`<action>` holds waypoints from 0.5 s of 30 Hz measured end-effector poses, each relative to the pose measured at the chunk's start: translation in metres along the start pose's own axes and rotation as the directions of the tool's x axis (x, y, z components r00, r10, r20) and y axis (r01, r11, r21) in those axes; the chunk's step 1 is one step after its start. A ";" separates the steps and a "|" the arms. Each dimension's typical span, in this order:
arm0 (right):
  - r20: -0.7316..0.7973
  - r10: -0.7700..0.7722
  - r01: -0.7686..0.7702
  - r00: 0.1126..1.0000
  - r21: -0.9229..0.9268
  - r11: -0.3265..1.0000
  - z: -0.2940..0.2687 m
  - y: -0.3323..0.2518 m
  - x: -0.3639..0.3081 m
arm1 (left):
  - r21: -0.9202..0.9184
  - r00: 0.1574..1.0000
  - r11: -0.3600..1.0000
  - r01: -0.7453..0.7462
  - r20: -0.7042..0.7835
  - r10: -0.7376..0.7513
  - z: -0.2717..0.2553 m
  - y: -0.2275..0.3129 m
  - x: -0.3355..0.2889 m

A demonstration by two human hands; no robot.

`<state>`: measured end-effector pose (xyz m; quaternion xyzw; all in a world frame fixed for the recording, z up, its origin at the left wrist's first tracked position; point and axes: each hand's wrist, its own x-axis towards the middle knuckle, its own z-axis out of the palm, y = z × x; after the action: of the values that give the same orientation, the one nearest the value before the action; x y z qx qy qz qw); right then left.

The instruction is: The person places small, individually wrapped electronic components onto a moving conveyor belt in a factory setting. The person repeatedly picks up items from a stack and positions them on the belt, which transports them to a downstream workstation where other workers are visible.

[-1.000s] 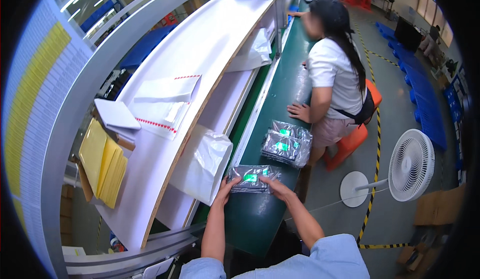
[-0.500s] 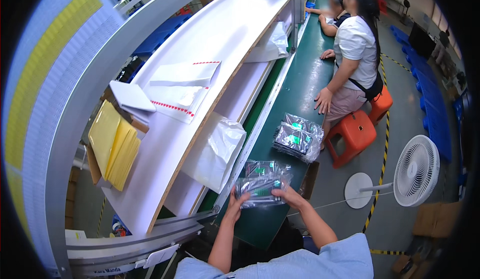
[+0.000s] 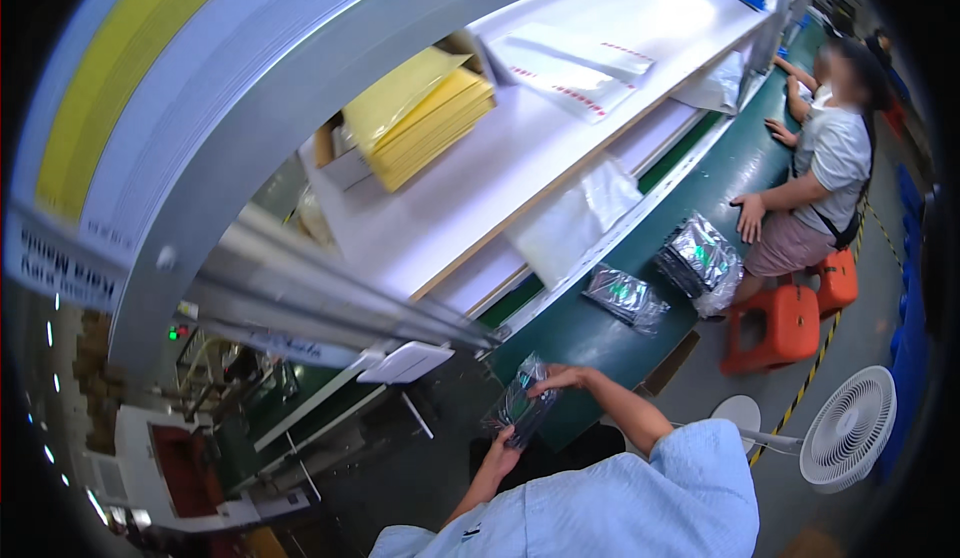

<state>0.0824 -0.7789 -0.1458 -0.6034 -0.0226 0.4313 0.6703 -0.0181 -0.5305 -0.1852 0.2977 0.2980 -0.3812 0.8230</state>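
Note:
A clear plastic-wrapped pack with dark contents [image 3: 522, 400] is in both my hands, tilted, beside the near end of the green bench [image 3: 570, 403]. My left hand [image 3: 496, 454] grips its lower end, while my right hand [image 3: 562, 380] is closed on its upper right edge. What exactly lies inside the wrap is too blurred to name. On the bench beyond, a similar wrapped pack [image 3: 627, 299] lies by itself. Farther along, a pile of such shiny packs with green marks [image 3: 698, 258] sits close to a seated person.
A white shelf [image 3: 500, 158] holds yellow padded envelopes [image 3: 425, 123] and white mailers [image 3: 575, 68]. White plastic bags [image 3: 580, 218] lie beneath it. A person [image 3: 825, 168] sits at the bench's right side near orange stools [image 3: 770, 328]. A white fan [image 3: 848, 428] stands right. A metal frame [image 3: 230, 128] arches at left.
My view has swung left. Both hands have carried the held pack off the bench toward its near end and tilted it; the single pack and the pile stay on the bench.

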 end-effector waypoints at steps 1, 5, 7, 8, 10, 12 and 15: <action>0.035 0.049 -0.047 0.998 -0.050 0.998 -0.002 -0.004 0.006 | 0.055 1.000 0.998 -0.013 0.015 0.012 -0.005 -0.001 -0.002; 0.067 0.187 -0.176 0.980 -0.144 0.974 0.002 -0.033 0.003 | 0.162 0.991 0.978 0.133 0.011 -0.136 -0.014 0.032 -0.018; 0.021 0.181 -0.175 0.983 -0.155 0.972 0.001 -0.033 0.000 | 0.382 0.984 0.920 -0.093 -0.103 0.142 -0.014 0.064 -0.015; -0.017 0.227 -0.226 0.974 -0.149 0.963 -0.007 -0.016 0.008 | 0.523 0.996 0.850 -0.062 -0.018 0.084 -0.001 0.077 -0.004; 0.005 0.231 -0.229 0.973 -0.124 0.966 -0.016 0.014 0.010 | 0.758 0.995 0.650 -0.050 0.098 -0.037 0.042 0.113 -0.001; -0.010 0.212 -0.210 0.977 -0.203 0.956 0.010 -0.028 0.019 | 0.918 0.986 0.389 -0.076 0.126 -0.106 0.000 0.111 0.043; -0.110 0.056 -0.054 0.992 0.020 0.998 0.010 -0.006 0.013 | 0.818 0.906 0.548 0.178 0.082 -0.416 0.043 0.103 0.041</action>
<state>0.0882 -0.7628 -0.1449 -0.6210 0.0350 0.4156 0.6636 0.0982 -0.5255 -0.1599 0.5220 0.0302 -0.6442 0.5582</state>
